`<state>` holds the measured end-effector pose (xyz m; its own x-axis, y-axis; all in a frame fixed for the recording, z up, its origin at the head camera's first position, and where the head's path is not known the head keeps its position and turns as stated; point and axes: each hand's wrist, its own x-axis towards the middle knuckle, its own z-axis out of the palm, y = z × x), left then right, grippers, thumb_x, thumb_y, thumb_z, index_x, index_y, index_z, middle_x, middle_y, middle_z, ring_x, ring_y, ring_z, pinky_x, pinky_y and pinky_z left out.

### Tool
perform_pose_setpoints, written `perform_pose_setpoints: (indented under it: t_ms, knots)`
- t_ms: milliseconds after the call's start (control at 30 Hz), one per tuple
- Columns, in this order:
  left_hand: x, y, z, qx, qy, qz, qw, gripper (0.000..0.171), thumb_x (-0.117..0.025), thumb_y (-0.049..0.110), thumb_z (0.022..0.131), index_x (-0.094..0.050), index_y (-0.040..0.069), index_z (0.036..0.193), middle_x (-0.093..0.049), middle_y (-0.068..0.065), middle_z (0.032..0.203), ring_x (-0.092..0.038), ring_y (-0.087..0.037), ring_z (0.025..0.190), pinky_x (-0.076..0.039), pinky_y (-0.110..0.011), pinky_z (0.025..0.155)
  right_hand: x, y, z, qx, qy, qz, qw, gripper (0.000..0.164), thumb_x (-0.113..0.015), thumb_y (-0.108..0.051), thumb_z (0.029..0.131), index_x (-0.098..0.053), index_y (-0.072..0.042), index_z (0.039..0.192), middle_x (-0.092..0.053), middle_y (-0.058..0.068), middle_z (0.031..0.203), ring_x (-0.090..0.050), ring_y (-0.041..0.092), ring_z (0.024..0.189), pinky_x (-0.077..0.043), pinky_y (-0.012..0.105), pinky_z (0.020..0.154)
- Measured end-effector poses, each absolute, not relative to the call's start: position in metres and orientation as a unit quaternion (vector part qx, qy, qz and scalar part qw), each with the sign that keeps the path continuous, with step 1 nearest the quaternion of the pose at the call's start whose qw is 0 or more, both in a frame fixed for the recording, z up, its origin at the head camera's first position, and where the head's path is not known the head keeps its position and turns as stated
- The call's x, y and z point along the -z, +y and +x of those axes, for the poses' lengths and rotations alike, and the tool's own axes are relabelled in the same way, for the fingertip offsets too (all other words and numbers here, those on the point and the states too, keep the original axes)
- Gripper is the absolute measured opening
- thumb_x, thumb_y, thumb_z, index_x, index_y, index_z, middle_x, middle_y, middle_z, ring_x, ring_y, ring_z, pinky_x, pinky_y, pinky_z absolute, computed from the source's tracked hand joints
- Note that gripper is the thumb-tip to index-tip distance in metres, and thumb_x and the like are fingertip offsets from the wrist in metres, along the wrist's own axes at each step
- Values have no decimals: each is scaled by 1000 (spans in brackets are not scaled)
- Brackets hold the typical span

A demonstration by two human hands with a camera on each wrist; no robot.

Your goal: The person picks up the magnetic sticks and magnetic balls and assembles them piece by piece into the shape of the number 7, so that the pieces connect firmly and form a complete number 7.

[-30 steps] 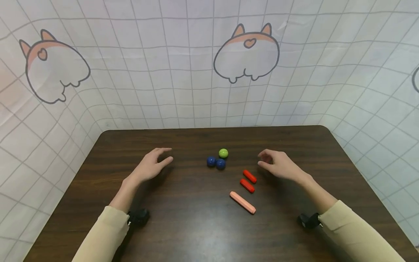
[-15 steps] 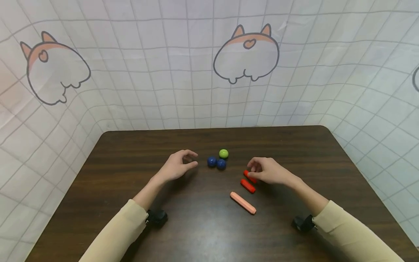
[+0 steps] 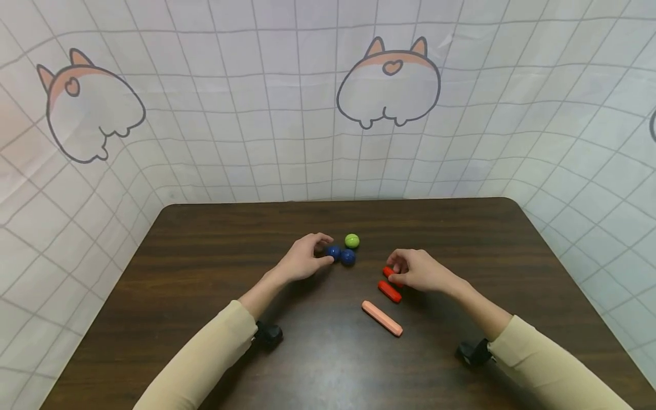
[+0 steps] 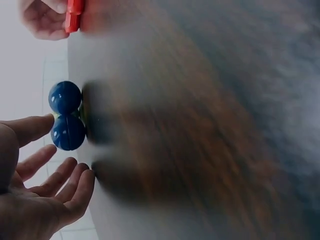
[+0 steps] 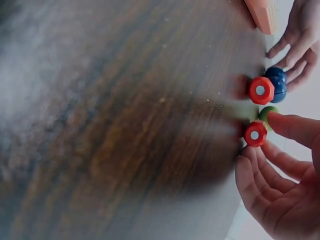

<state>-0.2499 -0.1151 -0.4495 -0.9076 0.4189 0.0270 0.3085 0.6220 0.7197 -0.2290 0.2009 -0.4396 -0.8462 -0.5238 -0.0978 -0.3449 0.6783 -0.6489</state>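
Observation:
My left hand (image 3: 304, 257) reaches round the left blue ball (image 3: 334, 253), which touches a second blue ball (image 3: 348, 258). In the left wrist view, the thumb tip is close at the blue balls (image 4: 67, 132) while the other fingers stay spread below. A green ball (image 3: 352, 241) sits just behind the pair. My right hand (image 3: 421, 271) has its thumb and fingers about the farther red eight-sided stick (image 5: 255, 133), pinching it low at the table. The nearer red stick (image 3: 389, 291) lies parallel beside it. Part of the farther stick is hidden by the thumb in the head view.
A longer salmon-pink stick (image 3: 381, 318) lies on the dark wooden table (image 3: 318, 370), nearer to the body. Both wrists carry small black cameras (image 3: 474, 352). A white gridded curtain (image 3: 256, 114) with cartoon animals hangs behind and beside the table.
My left hand has moved right across the table to the left blue ball. My right hand has moved left and down to the farther red stick, then stayed there. Balls and sticks lie as before.

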Motion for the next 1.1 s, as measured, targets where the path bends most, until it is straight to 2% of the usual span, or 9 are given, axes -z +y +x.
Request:
perform_pose_setpoints:
  t_ms: [300, 467, 700, 867, 1100]
  knots:
    - [450, -107, -257, -371, 898, 222, 81, 42, -72, 17, 99, -61, 5, 138, -63, -11, 136, -59, -28, 124, -47, -46, 102, 439, 201, -227, 308, 915, -222, 138, 23, -79, -13, 91, -68, -1, 107, -63, 1, 87, -57, 16, 77, -49, 33, 69]
    - [452, -109, -258, -364, 901, 221, 82, 36, -72, 17, 99, -66, 8, 132, -68, -8, 124, -63, -24, 113, -50, -43, 95, 441, 201, -226, 302, 917, -219, 140, 20, -78, -13, 92, -70, 0, 106, -65, 1, 88, -58, 15, 78, -50, 33, 70]
    - [454, -112, -259, -366, 901, 217, 85, 33, -73, 18, 98, -68, 8, 129, -68, -7, 121, -64, -23, 111, -52, -41, 93, 440, 201, -225, 299, 917, -224, 136, 16, -76, -8, 92, -73, 0, 106, -67, 0, 88, -61, 15, 80, -53, 34, 72]
    - [452, -116, -258, -375, 897, 213, 96, 33, -75, 14, 97, -68, 5, 128, -69, -7, 115, -66, -22, 104, -55, -37, 83, 437, 200, -226, 298, 917, -228, 132, 15, -73, -5, 91, -74, -1, 106, -69, 1, 90, -62, 16, 80, -53, 35, 72]
    - [449, -121, -255, -380, 896, 204, 106, 32, -79, 14, 93, -70, 7, 123, -69, -4, 106, -64, -19, 96, -54, -33, 75, 434, 198, -229, 291, 919, -237, 124, 16, -71, -5, 91, -74, -2, 107, -69, 1, 90, -61, 16, 80, -53, 36, 74]
